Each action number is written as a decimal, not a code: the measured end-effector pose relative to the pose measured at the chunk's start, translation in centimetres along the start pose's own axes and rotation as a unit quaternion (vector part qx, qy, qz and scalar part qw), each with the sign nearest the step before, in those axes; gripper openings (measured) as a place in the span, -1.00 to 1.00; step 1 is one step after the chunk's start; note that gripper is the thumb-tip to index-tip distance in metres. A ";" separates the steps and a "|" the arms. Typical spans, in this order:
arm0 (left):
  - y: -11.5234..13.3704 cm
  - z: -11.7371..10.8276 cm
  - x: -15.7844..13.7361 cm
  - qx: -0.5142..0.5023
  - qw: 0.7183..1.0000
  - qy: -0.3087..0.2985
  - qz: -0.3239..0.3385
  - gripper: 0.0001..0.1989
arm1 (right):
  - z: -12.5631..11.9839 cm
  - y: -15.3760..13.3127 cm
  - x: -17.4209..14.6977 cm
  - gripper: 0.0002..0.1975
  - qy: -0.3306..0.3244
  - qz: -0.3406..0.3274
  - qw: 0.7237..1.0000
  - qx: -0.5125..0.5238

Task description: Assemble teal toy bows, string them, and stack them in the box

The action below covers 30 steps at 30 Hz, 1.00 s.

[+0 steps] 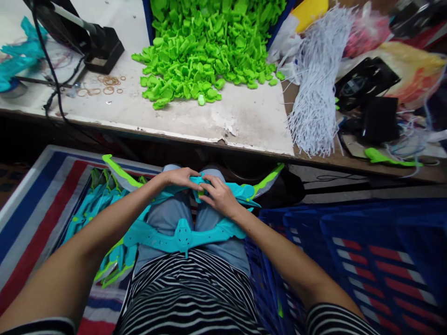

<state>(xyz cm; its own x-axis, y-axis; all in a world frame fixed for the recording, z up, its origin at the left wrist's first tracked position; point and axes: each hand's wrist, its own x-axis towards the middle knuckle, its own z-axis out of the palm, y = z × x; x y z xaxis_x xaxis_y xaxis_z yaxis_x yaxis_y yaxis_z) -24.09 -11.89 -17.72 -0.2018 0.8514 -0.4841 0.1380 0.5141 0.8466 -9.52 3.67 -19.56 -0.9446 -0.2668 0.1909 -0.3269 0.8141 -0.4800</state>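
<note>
A turquoise plastic toy bow [242, 190] with lime-green tipped arms lies across my knees. My left hand [179, 178] pinches its middle from the left, thumb and fingers closed on it. From the right, my right hand [221, 196] has its fingers bent around the same middle part, touching a small green piece [200, 189] there. My fingers partly cover that centre. Closer to my body, a turquoise bow body [183, 236] rests on my lap, untouched by either hand. Several turquoise and green bows [92, 204] are stacked to my left, partly behind my left forearm.
A pile of small lime-green plastic parts [206, 56] spills from a blue bin onto the white-topped table [188, 118]. White strings [317, 83] hang over its edge, near a black fan [366, 81]. Blue crates [349, 216] stand at right; striped sheeting [38, 223] lies left.
</note>
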 end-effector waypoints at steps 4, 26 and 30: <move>0.6 0.5 0.2 0.067 0.997 0.036 -0.013 -0.53 | 0.1 0.4 0.0 -0.57 -0.004 0.019 0.999 0.029; 0.3 7.5 -3.1 0.422 0.866 0.258 0.071 -0.59 | -8.7 2.5 10.9 -0.74 0.086 0.125 0.987 0.058; -1.3 11.1 -4.1 0.383 0.863 0.316 0.093 -0.54 | -8.3 5.1 19.8 -0.77 0.162 0.199 0.963 -0.084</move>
<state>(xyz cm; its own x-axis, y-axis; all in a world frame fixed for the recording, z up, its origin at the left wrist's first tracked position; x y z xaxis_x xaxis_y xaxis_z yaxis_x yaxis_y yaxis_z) -12.65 -14.88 -19.32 -0.5622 0.8243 0.0666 0.7769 0.4988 0.3842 -29.68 6.84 -11.13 -0.9271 0.2362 0.2909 0.0934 0.8975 -0.4310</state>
